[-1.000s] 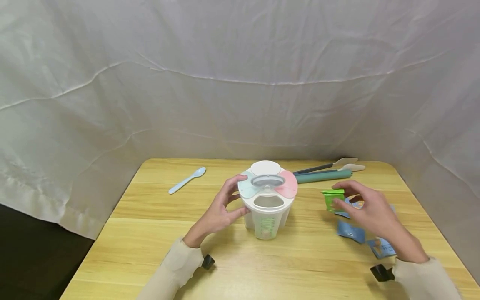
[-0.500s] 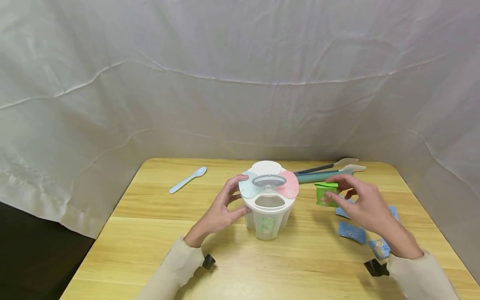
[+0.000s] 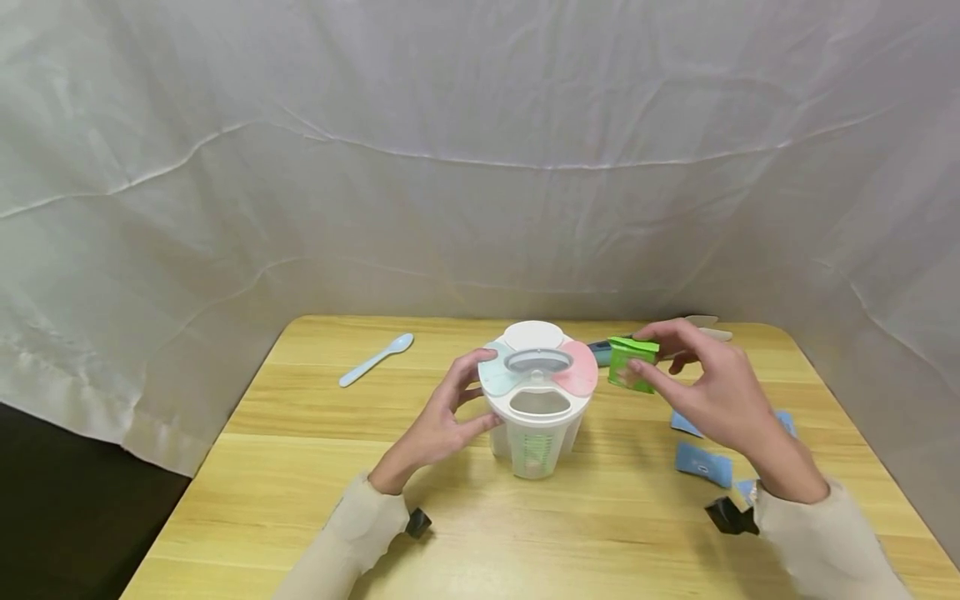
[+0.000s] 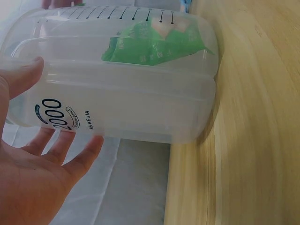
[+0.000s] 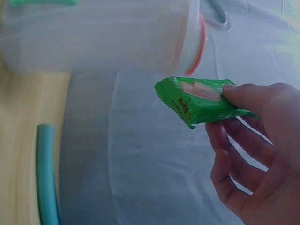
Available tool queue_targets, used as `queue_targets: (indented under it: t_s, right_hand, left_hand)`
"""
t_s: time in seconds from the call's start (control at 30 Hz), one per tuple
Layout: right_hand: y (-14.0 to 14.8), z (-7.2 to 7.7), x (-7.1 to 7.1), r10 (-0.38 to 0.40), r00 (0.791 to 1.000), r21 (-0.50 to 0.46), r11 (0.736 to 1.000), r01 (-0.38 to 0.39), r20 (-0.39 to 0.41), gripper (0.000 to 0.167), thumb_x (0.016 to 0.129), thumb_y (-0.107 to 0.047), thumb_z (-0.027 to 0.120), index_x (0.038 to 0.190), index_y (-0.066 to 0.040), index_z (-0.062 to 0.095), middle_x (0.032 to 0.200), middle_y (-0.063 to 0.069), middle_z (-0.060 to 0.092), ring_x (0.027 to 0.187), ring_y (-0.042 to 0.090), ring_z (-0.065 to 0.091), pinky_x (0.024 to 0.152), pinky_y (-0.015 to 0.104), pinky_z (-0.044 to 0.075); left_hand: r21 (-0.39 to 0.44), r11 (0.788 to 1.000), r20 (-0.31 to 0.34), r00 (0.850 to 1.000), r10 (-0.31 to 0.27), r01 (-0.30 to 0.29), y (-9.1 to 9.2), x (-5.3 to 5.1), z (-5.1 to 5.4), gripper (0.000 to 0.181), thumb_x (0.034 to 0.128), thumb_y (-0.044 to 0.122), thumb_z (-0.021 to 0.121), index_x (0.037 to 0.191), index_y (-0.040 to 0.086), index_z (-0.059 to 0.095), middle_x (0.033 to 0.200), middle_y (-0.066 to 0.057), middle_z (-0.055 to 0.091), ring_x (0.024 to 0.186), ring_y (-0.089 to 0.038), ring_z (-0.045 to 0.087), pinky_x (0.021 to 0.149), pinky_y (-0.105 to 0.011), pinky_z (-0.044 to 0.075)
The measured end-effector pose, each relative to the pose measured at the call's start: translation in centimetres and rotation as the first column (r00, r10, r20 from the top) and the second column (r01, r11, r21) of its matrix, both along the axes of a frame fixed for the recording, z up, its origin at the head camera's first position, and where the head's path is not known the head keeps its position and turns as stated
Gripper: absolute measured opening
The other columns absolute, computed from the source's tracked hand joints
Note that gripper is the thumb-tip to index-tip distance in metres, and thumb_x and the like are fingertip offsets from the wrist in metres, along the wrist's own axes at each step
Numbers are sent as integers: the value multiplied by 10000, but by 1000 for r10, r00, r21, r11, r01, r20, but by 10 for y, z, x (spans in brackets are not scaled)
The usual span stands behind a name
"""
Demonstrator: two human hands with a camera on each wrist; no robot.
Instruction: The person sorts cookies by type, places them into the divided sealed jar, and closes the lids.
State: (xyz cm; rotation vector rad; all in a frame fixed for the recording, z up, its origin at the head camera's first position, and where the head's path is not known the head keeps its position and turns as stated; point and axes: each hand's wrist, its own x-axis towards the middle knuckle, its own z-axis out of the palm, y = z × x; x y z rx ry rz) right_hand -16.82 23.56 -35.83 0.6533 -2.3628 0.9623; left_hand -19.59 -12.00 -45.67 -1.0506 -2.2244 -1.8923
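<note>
A clear plastic storage container (image 3: 534,454) stands upright on the table, its lid divided into white, mint and pink (image 3: 577,371) flaps. The front section's opening faces up uncovered, and a green packet (image 4: 157,44) lies low inside. My left hand (image 3: 442,421) holds the container's left side, thumb and fingers spread around the wall and rim. Just right of the lid, my right hand (image 3: 712,396) pinches a green snack packet (image 5: 201,101) between thumb and fingers, above the table. The two do not touch in the right wrist view.
A pale blue spoon (image 3: 377,360) lies at the table's back left. Several blue packets (image 3: 703,463) are under and beside my right forearm. Behind my right hand, a teal and dark-handled utensil set (image 3: 603,354) is partly hidden.
My right hand has lifted the green snack packet up and left, from above the blue packets to beside the lid. My left hand and the container have stayed put.
</note>
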Motion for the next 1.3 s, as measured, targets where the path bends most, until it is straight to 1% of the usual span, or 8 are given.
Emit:
queue_targets:
  t_s: [0.17, 0.3, 0.53, 0.67, 0.83, 1.07, 1.23, 1.3]
  right_hand:
    - [-8, 9, 2, 12, 998, -23, 1000, -13, -62, 415, 807, 73, 908, 1168, -63, 752, 949, 33, 795, 831, -71, 633, 710, 103, 548]
    - [-14, 15, 3, 35, 995, -44, 998, -39, -93, 419, 788, 81, 919, 1148, -62, 761, 923, 19, 791, 811, -64, 634, 718, 104, 558]
    - [-25, 24, 8, 74, 988, -88, 992, -87, -137, 435, 758, 95, 930, 1126, -80, 779, 906, -16, 778, 785, -20, 628, 742, 98, 550]
    - [-32, 28, 12, 85, 987, -108, 989, -100, -140, 419, 768, 101, 917, 1129, -57, 773, 954, 14, 794, 811, -10, 645, 765, 106, 551]
    - [-44, 27, 17, 110, 984, -112, 986, -127, -141, 373, 797, 68, 905, 1129, -13, 756, 1029, 57, 805, 892, 27, 658, 779, 126, 530]
    - [-65, 21, 18, 185, 963, -94, 974, -206, -196, 403, 768, 80, 910, 1123, -44, 768, 1002, 36, 809, 857, 58, 653, 736, 139, 531]
    - [-75, 19, 19, 250, 945, -94, 957, -274, -209, 447, 763, 96, 907, 1160, -49, 759, 1033, 65, 822, 818, 86, 692, 743, 152, 563]
    - [-78, 18, 19, 269, 943, -105, 950, -293, -196, 438, 772, 103, 897, 1158, -47, 754, 1037, 69, 819, 812, 87, 695, 741, 158, 577]
  left_hand:
    - [-2, 1000, 8, 1000, 1, -1, 1, 0, 0, 854, 908, -89, 798, 1627, 90, 373, 1647, -164, 470, 1442, -323, 570, 1182, -472, 551]
    - [0, 1000, -5, 1000, 3, -3, 1, 0, -1, 851, 909, -88, 798, 1625, 86, 372, 1648, -181, 465, 1429, -338, 579, 1173, -485, 556]
    - [1, 1000, 5, 1000, 3, -3, 1, 0, -1, 860, 901, -96, 804, 1624, 81, 373, 1671, -156, 449, 1445, -375, 569, 1184, -468, 547]
    - [2, 1000, 5, 1000, 1, -1, 0, 0, 0, 866, 900, -91, 804, 1629, 82, 369, 1676, -159, 440, 1448, -398, 564, 1186, -467, 544]
    - [-1, 1000, -2, 1000, 1, -1, 0, -1, -1, 864, 903, -87, 803, 1629, 85, 366, 1678, -161, 436, 1440, -395, 570, 1183, -457, 546]
    - [1, 1000, 0, 1000, 7, -7, 0, 0, 0, 859, 896, -87, 806, 1620, 72, 372, 1675, -165, 439, 1437, -399, 570, 1181, -465, 547]
    - [1, 1000, 4, 1000, 3, -3, 1, 1, -1, 863, 896, -89, 805, 1624, 80, 372, 1678, -160, 438, 1444, -411, 567, 1183, -470, 546]
    - [-2, 1000, 1, 1000, 0, 0, 1, 1, -1, 867, 899, -91, 803, 1628, 84, 368, 1680, -157, 436, 1448, -412, 564, 1184, -466, 546]
